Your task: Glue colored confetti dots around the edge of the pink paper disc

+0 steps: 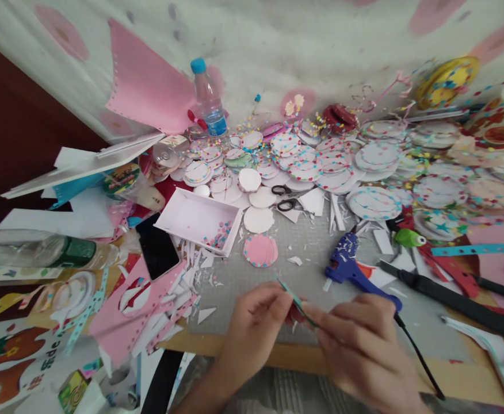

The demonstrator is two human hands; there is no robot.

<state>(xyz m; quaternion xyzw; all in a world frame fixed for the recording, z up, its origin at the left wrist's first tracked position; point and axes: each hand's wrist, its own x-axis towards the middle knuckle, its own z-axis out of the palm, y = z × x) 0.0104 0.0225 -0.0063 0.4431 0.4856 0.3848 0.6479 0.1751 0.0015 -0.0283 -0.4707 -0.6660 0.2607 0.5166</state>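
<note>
Near the front edge of the table, my left hand (260, 322) pinches the left part of a thin, pale green strip-like piece (294, 296), seen nearly edge-on. My right hand (359, 339) has its fingertips closed on the lower right end of the same piece. Something small and red shows between the hands, partly hidden by the fingers. Just beyond them a pink disc (260, 250) with a dotted rim lies on the grey cutting mat (308, 241). Plain white discs (259, 219) lie behind it.
A white box (195, 221) holds small confetti pieces. Black-handled scissors (287, 204) lie behind the mat's middle. A blue glue gun (349, 264) is at the right, its cord running to the front edge. A phone (157, 247) and paper scraps lie left; many decorated discs (375, 202) fill the back.
</note>
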